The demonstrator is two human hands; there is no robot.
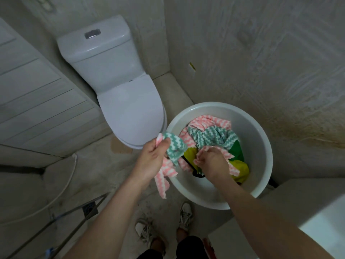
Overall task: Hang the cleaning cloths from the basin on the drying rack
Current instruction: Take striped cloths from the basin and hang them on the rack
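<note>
The left hand (pixel 153 159) had its fingers curled tight round a bunch of two cloths. A teal-and-white zigzag cloth (pixel 175 146) bulged from the top of the fist, and a pink-and-white zigzag cloth (pixel 166 176) dangled below it, across the rim at the basin's 9 o'clock. The right hand (pixel 212 163) was down inside the white basin (pixel 261 139) near 6 o'clock, fingers clenched into a second pink zigzag cloth (pixel 234 168).

The rest of the pile lay heaped in the basin. Another pink cloth (pixel 205 122) sat towards 12 o'clock and a teal cloth (pixel 214 139) at the centre. A plain green cloth (pixel 237 150) and a yellow cloth (pixel 241 170) lay towards 4 o'clock. A dark object (pixel 197 174) under the right wrist was mostly hidden and could not be identified.

A white toilet (pixel 130 109), lid down, stood at the basin's 10 o'clock. Two worn white shoes (pixel 147 230) showed at 7 o'clock. A small yellow mark (pixel 192 66) on the wall at 12 o'clock was too blurred to read. Thin metal bars (pixel 74 221) at 8 o'clock ran out of the frame; I could not tell whether they belonged to the drying rack.
</note>
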